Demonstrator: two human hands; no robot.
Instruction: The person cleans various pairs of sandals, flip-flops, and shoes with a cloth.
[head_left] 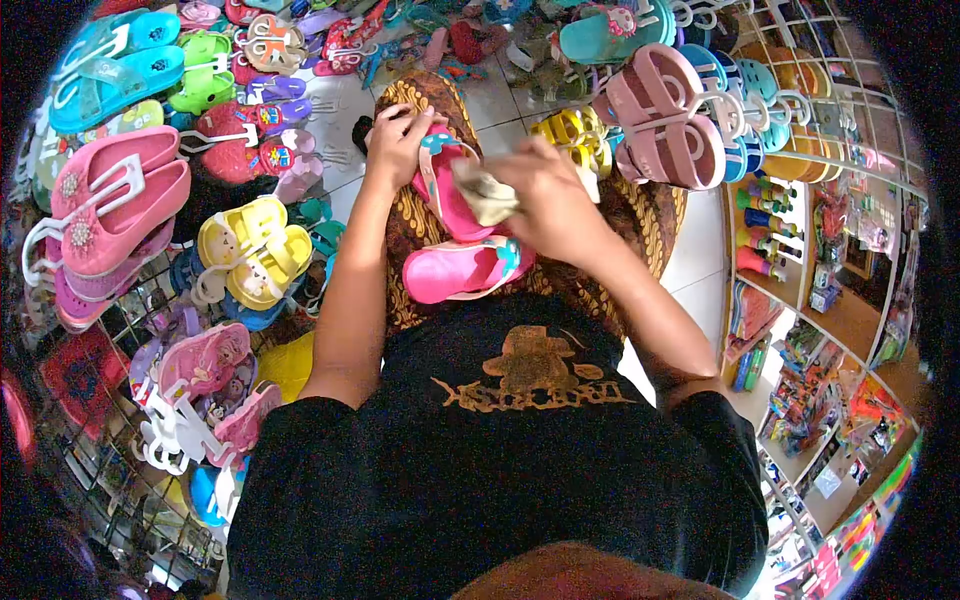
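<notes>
Over patterned cloth [650,225], left grip [398,148] holding pink sandal [455,212], right grip [552,200] (blurred) clenching rag [488,197].

1. Black shirt [480,470]: one row of brown lettering [535,395] across the chest, too distorted to read.
2. Packets [806,392] on the right-hand shelves: any print is too small to read.
3. No label, brand, number or sign is legible.

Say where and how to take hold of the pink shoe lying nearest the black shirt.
The pink shoe is probably best gripped at its plain rounded end, fingers on both edges, coming from the person's left: that end lies uncovered, while the blue-flowered strap and right hand crowd the other.
</notes>
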